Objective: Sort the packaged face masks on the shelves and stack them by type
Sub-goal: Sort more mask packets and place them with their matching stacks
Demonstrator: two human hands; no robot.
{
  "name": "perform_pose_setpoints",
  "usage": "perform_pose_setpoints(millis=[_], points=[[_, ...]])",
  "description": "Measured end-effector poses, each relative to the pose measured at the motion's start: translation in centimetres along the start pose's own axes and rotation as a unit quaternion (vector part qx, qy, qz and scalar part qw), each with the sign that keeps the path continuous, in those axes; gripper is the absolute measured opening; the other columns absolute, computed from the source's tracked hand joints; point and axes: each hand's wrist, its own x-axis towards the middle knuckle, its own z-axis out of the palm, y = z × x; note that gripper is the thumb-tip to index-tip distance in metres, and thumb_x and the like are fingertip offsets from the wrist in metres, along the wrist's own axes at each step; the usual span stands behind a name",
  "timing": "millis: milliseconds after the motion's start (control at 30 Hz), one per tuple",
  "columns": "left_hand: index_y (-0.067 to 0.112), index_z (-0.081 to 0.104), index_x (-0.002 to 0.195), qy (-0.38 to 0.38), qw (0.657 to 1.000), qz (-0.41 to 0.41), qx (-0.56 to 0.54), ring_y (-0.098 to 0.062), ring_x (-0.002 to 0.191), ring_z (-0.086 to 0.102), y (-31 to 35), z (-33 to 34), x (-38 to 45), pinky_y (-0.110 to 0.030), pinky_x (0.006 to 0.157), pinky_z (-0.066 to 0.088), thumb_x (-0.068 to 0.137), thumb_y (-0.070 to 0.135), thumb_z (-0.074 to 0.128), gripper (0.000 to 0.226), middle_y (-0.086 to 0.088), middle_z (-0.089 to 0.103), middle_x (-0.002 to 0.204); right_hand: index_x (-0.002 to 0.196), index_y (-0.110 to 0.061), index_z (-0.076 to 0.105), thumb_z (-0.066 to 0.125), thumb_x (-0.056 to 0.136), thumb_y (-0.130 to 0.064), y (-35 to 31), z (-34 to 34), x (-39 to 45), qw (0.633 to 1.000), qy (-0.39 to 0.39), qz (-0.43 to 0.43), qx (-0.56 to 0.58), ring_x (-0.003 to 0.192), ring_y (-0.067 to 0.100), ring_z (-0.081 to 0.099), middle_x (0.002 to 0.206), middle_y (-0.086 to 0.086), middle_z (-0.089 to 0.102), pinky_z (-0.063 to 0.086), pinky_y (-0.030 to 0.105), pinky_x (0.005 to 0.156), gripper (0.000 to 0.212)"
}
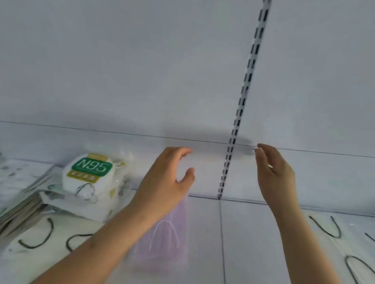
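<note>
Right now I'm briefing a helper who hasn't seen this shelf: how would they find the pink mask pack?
Start at the slotted upright on the white back wall and follow it down to the shelf. Just left of the seam there, partly under the left hand, lies the pink mask pack. It is the only pink one; the N95 pack further left is white and green.

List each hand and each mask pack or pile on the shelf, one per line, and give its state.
left hand: open, raised, holding nothing
right hand: open, raised, holding nothing
pink mask pack: flat on the shelf, partly hidden by the left forearm
N95 mask pack: sealed, on top of a pile
flat packs: stacked, fanned out at the left
black-loop masks: flat, at the right
</note>
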Motion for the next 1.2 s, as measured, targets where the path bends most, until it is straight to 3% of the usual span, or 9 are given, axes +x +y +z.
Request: perform_pose_setpoints(millis=[133, 333, 433, 533, 700, 800, 933, 1033, 1200], points=[[0.025, 0.052, 0.139, -0.140, 0.988, 0.027, -0.062, 0.000, 0.126, 0.049, 9.5, 11.5, -1.9, -0.022, 0.105, 0.042, 0.099, 0.030, 0.059, 0.041, 0.015, 0.052, 0.135, 0.117, -0.016, 0.064, 0.047, 0.103, -0.030, 5.6, -10.5, 0.8, 0.996, 0.059, 0.003, -0.059, 0.095, 0.005, 0.054, 0.102, -0.009, 0.064, 0.034, 0.001, 0.069, 0.026], [0.031, 0.044, 0.145, -0.315, 0.948, 0.000, -0.039, -0.005, 0.133, 0.042, 20.1, 25.6, -5.9, -0.019, 0.106, 0.035, 0.099, 0.042, 0.057, 0.049, 0.012, 0.044, 0.140, 0.104, -0.011, 0.068, 0.057, 0.096, -0.034, 18.2, -29.4, -1.2, 0.944, 0.067, 0.206, -0.249, 0.099, 0.028, 0.061, 0.105, 0.009, 0.069, 0.037, 0.029, 0.075, 0.026], [0.025, 0.029, 0.154, -0.324, 0.936, -0.114, 0.078, -0.024, 0.139, 0.035, 22.6, 30.7, -6.6, -0.033, 0.110, 0.034, 0.095, 0.057, 0.055, 0.072, -0.004, 0.036, 0.149, 0.098, -0.015, 0.066, 0.061, 0.092, -0.039, 22.1, -34.8, -3.2, 0.918, 0.002, 0.266, -0.294, 0.097, 0.027, 0.060, 0.098, 0.005, 0.068, 0.042, 0.032, 0.075, 0.025], [0.018, 0.013, 0.159, -0.310, 0.911, -0.198, 0.186, -0.034, 0.143, 0.024, 23.7, 33.9, -6.8, -0.043, 0.115, 0.029, 0.088, 0.069, 0.057, 0.098, -0.012, 0.023, 0.156, 0.121, -0.018, 0.058, 0.064, 0.086, -0.056, 24.1, -35.5, -3.6, 0.913, -0.039, 0.227, -0.336, 0.112, 0.026, 0.055, 0.116, 0.003, 0.062, 0.044, 0.036, 0.090, 0.052], [0.020, 0.008, 0.161, -0.309, 0.892, -0.277, 0.178, -0.039, 0.142, 0.026, 24.0, 34.6, -5.0, -0.041, 0.113, 0.032, 0.081, 0.052, 0.078, 0.111, -0.018, 0.024, 0.153, 0.122, -0.017, 0.051, 0.061, 0.086, -0.062, 25.0, -33.7, -3.6, 0.880, -0.136, 0.178, -0.419, 0.118, 0.026, 0.053, 0.121, 0.005, 0.057, 0.041, 0.036, 0.095, 0.059], [0.016, 0.025, 0.155, -0.323, 0.869, -0.331, 0.177, -0.038, 0.126, 0.047, 23.6, 33.5, -3.8, -0.038, 0.098, 0.045, 0.078, 0.041, 0.085, 0.101, -0.020, 0.034, 0.144, 0.109, -0.019, 0.055, 0.058, 0.093, -0.050, 24.8, -33.4, -3.4, 0.891, -0.147, 0.157, -0.399, 0.110, 0.025, 0.056, 0.105, 0.001, 0.060, 0.037, 0.035, 0.086, 0.035], [0.008, 0.055, 0.116, -0.262, 0.887, -0.371, 0.088, -0.027, 0.095, 0.061, 22.5, 32.0, -4.5, -0.035, 0.078, 0.050, 0.079, 0.017, 0.084, 0.048, -0.013, 0.065, 0.119, 0.102, -0.023, 0.056, 0.060, 0.093, -0.041, 24.8, -33.9, -3.8, 0.925, -0.087, 0.118, -0.351, 0.104, 0.022, 0.053, 0.099, -0.005, 0.056, 0.036, 0.034, 0.085, 0.021], [0.010, 0.064, 0.102, -0.183, 0.918, -0.350, 0.026, -0.024, 0.085, 0.065, 22.9, 31.4, -5.5, -0.034, 0.069, 0.048, 0.085, 0.012, 0.076, 0.021, -0.006, 0.070, 0.097, 0.092, -0.018, 0.051, 0.068, 0.089, -0.027, 24.6, -34.2, -3.9, 0.982, -0.013, 0.138, -0.132, 0.073, 0.013, 0.055, 0.079, -0.007, 0.056, 0.040, 0.019, 0.060, 0.019], [0.017, 0.071, 0.103, -0.140, 0.897, -0.347, -0.235, -0.026, 0.096, 0.072, 26.2, 30.3, -6.4, -0.040, 0.080, 0.053, 0.087, 0.022, 0.078, 0.018, -0.010, 0.076, 0.100, 0.103, -0.024, 0.057, 0.072, 0.086, -0.021, 23.3, -32.9, -3.9, 0.963, -0.055, 0.233, 0.119, 0.068, 0.004, 0.068, 0.088, -0.006, 0.071, 0.052, 0.017, 0.053, 0.023]])
